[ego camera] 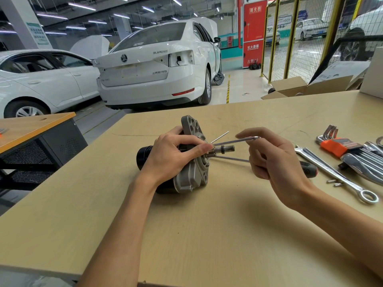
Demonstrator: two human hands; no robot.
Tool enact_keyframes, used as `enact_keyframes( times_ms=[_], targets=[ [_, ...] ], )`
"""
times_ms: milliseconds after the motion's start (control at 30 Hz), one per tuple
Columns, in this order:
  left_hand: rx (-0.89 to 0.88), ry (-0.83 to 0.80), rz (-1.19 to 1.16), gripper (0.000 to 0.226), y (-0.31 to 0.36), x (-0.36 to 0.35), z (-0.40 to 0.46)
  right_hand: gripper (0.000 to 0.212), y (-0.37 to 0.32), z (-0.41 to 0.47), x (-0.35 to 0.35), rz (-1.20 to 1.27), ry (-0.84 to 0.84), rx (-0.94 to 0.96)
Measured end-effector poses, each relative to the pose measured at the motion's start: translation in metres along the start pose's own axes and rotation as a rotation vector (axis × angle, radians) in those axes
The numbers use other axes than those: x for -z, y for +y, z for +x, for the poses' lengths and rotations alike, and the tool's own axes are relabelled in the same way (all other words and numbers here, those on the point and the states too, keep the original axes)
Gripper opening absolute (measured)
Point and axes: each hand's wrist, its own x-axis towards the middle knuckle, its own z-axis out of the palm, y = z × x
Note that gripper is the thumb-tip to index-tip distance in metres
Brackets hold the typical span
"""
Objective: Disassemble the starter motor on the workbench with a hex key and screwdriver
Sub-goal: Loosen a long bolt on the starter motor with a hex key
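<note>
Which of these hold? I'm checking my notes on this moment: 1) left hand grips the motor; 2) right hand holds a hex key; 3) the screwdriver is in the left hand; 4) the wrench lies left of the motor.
1) The left hand grips the starter motor: true.
2) The right hand holds a hex key: true.
3) False: the screwdriver lies on the workbench, behind the right hand.
4) False: the wrench lies right of the motor.

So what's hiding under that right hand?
Under the right hand lies a screwdriver: its thin metal shaft runs from the starter motor, and its black and red handle pokes out behind. The middle of it is covered.
</note>
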Motion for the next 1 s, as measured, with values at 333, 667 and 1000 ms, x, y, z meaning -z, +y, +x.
enact_keyframes(
  times_ms=[333, 667, 1000],
  targets=[
    [-0.009, -0.023, 0.011, 0.029, 0.0018, 0.0008, -0.0007, 0.045, -0.0016, 0.0015, 0.0008, 0.054, -0.118, -0.032],
    [0.014, -0.014, -0.001, 0.026, 0.0020, 0.0011, -0.0012, 0.037, 0.0005, -0.0002, -0.0003, -0.008, -0.042, 0.001],
    [-0.001, -0.018, 0.014, 0.027, 0.0034, 0.0009, -0.0007, 0.052, -0.0019, 0.0035, 0.0016, 0.070, -0.061, -0.093]
  ],
)
